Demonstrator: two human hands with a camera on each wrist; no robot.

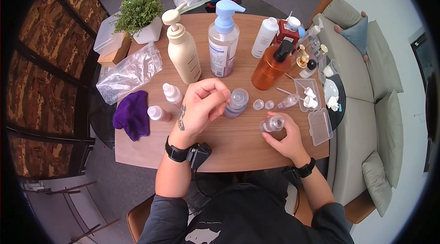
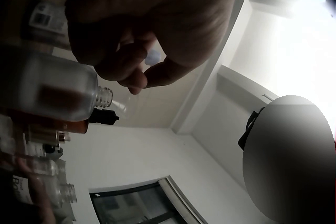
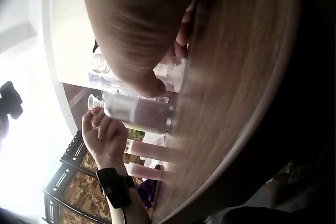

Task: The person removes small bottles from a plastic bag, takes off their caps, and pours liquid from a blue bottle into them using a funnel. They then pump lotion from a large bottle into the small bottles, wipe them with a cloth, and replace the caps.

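Note:
My left hand is at the mouth of a clear bottle with pinkish liquid, standing mid-table. Its thumb and forefinger pinch the rim of a small clear funnel at the bottle's neck. From the left wrist, the funnel appears beside the threaded neck, close under the fingertips. Near the table's front right, my right hand grips a small clear bottle, uncapped, between thumb and fingers. Two small clear caps lie between the two bottles.
Behind stand a cream pump bottle, a blue-topped pump bottle and an amber bottle. Two pink bottles and a purple cloth lie left. Right are an open plastic case and several small bottles.

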